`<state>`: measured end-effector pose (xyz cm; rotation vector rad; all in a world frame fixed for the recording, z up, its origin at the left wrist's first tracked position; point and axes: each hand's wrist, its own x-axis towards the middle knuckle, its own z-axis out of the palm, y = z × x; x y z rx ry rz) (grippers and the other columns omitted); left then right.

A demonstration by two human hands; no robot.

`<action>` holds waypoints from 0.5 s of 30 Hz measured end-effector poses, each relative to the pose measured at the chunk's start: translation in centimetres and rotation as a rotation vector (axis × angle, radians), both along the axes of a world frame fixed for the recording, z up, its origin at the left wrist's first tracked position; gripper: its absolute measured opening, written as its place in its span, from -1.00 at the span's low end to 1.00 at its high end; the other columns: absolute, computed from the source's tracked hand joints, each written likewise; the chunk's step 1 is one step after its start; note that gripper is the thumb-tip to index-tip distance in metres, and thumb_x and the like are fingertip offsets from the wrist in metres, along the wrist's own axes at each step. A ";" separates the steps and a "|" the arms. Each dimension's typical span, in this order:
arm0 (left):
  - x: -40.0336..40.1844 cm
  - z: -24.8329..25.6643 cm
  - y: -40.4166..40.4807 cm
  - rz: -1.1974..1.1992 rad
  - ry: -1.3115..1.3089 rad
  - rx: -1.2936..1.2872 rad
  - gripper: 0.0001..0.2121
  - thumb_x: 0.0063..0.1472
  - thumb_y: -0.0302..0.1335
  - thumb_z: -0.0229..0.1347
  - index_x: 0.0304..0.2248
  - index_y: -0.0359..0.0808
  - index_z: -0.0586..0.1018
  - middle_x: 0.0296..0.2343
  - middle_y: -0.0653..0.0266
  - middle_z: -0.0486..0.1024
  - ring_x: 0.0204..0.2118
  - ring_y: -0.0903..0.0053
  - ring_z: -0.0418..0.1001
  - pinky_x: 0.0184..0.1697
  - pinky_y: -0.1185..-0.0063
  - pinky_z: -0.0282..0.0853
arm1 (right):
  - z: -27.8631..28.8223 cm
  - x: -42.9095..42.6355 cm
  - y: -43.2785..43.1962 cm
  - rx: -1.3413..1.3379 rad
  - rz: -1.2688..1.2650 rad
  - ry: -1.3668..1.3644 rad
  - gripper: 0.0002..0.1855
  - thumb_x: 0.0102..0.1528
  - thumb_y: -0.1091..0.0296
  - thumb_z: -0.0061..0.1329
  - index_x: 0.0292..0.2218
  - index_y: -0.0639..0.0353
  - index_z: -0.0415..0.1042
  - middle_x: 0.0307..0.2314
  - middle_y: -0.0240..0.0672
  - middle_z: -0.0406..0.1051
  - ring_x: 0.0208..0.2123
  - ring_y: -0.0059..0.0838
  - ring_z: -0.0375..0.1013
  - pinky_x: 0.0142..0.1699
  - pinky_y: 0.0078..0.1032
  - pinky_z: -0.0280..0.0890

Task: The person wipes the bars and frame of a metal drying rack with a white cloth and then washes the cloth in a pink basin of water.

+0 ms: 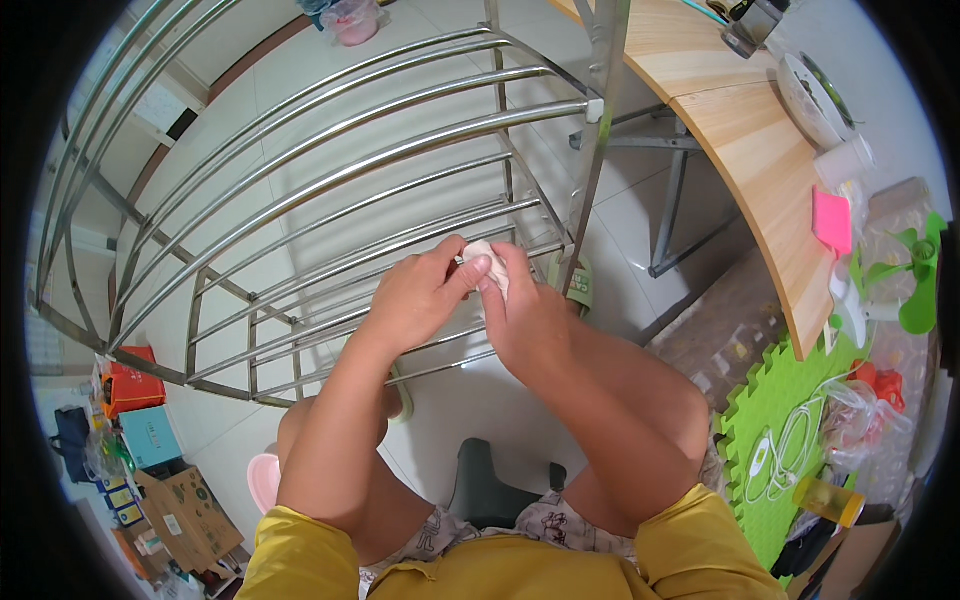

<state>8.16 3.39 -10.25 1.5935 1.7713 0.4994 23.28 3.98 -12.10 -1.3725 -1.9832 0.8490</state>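
Observation:
Both hands come together in front of a stainless steel tube rack (420, 139). A small crumpled whitish wad (491, 271), perhaps cloth or tissue, is pinched between them. My left hand (420, 296) grips its left side, with the thumb pressed across it. The fingers of my right hand (525, 311) close around its right side, partly covering it. Behind the hands run the rack's lower bars (360, 281).
A wooden table (724, 112) with metal legs stands to the right, holding a bowl (806, 101) and a pink spatula-like item (832, 221). Below are a green foam mat (780, 420) and a white cable (795, 450). Left lie a cardboard box (187, 517) and a pink basin (264, 482).

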 end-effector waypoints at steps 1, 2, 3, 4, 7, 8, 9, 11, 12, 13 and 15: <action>-0.1 -0.2 0.2 0.029 -0.153 -0.029 -0.58 0.26 -0.04 -0.14 -0.36 -0.27 0.46 -0.61 0.20 0.46 -0.49 0.31 0.42 -0.41 0.43 0.30 | 1.0 0.2 -0.3 0.013 0.004 0.005 -0.61 0.13 0.30 -0.17 -0.02 0.14 0.12 -0.54 -0.04 0.46 -0.54 0.06 0.44 -0.46 -0.08 0.28; -0.3 -0.4 0.4 0.056 -0.307 -0.060 -0.58 0.27 -0.04 -0.17 -0.35 -0.26 0.47 -0.60 0.22 0.46 -0.48 0.37 0.43 -0.41 0.44 0.30 | 2.4 0.5 -0.7 0.026 0.007 0.009 -0.59 0.13 0.32 -0.18 0.00 0.14 0.09 -0.54 -0.04 0.46 -0.54 0.08 0.44 -0.44 -0.08 0.28; -0.6 -0.8 0.4 0.057 -0.303 -0.062 -0.58 0.27 -0.04 -0.17 -0.35 -0.26 0.47 -0.60 0.22 0.46 -0.48 0.37 0.43 -0.41 0.44 0.30 | 5.4 0.4 -1.5 -0.189 0.065 0.013 -0.53 0.12 0.33 -0.17 0.04 0.15 0.05 -0.52 0.01 0.46 -0.52 0.09 0.44 -0.39 -0.06 0.29; -0.9 -1.3 0.4 0.083 -0.337 -0.118 -0.54 0.29 -0.02 -0.20 -0.32 -0.29 0.47 -0.58 0.27 0.46 -0.53 0.51 0.36 -0.46 0.53 0.26 | 8.8 0.5 -2.5 -0.264 0.158 0.002 -0.62 0.16 0.29 -0.19 -0.01 0.18 0.17 -0.57 0.08 0.41 -0.53 0.13 0.41 -0.45 -0.15 0.29; -1.3 -0.1 -0.1 0.079 -0.589 -0.111 -0.48 0.31 0.03 -0.29 -0.29 -0.29 0.47 -0.56 0.33 0.46 -0.60 0.71 0.25 -0.54 0.71 0.14 | 14.1 1.3 -4.3 -0.220 0.595 0.039 -0.62 0.15 0.29 -0.19 -0.02 0.17 0.18 -0.56 0.07 0.41 -0.53 0.12 0.41 -0.44 -0.16 0.29; -2.1 0.6 -0.6 0.088 -0.542 -0.129 -0.48 0.31 0.03 -0.29 -0.29 -0.30 0.47 -0.57 0.35 0.46 -0.60 0.71 0.25 -0.54 0.71 0.14 | 15.2 1.2 -4.9 -0.197 0.734 0.068 -0.62 0.15 0.29 -0.18 -0.02 0.17 0.18 -0.55 0.07 0.41 -0.53 0.12 0.41 -0.44 -0.16 0.29; -1.6 0.5 -0.1 0.062 -0.522 -0.151 -0.48 0.31 0.02 -0.28 -0.30 -0.30 0.47 -0.58 0.36 0.45 -0.61 0.72 0.25 -0.54 0.71 0.14 | 15.3 1.5 -4.9 -0.185 0.796 0.056 -0.63 0.15 0.29 -0.18 -0.02 0.17 0.18 -0.55 0.06 0.41 -0.52 0.11 0.41 -0.44 -0.16 0.30; 0.3 0.1 0.8 0.019 -0.486 -0.166 -0.50 0.31 -0.02 -0.27 -0.33 -0.32 0.47 -0.56 0.33 0.44 -0.58 0.68 0.30 -0.50 0.68 0.21 | 15.2 2.5 -4.7 -0.182 0.836 0.021 -0.63 0.14 0.29 -0.18 -0.03 0.16 0.19 -0.55 0.06 0.41 -0.52 0.11 0.41 -0.44 -0.17 0.30; 0.0 0.4 0.5 0.045 -0.393 -0.187 -0.52 0.32 -0.06 -0.25 -0.36 -0.34 0.47 -0.55 0.31 0.43 -0.55 0.64 0.35 -0.46 0.64 0.28 | 15.2 2.6 -4.8 -0.186 0.870 0.035 -0.63 0.14 0.29 -0.17 -0.03 0.16 0.19 -0.54 0.06 0.41 -0.52 0.10 0.41 -0.43 -0.17 0.30; -0.2 0.2 0.4 0.056 -0.385 -0.186 -0.52 0.32 -0.06 -0.25 -0.36 -0.34 0.47 -0.55 0.31 0.43 -0.55 0.64 0.35 -0.46 0.64 0.28 | 15.2 2.5 -4.8 -0.181 0.868 0.043 -0.63 0.14 0.29 -0.17 -0.03 0.16 0.19 -0.54 0.05 0.41 -0.52 0.10 0.41 -0.43 -0.17 0.30; -0.4 -0.6 0.2 0.073 -0.430 -0.085 -0.55 0.31 -0.08 -0.22 -0.35 -0.34 0.47 -0.56 0.32 0.44 -0.54 0.64 0.36 -0.46 0.62 0.29 | 14.9 2.4 -4.4 -0.166 0.826 0.048 -0.64 0.13 0.28 -0.17 -0.04 0.15 0.19 -0.53 0.05 0.41 -0.51 0.09 0.42 -0.43 -0.18 0.30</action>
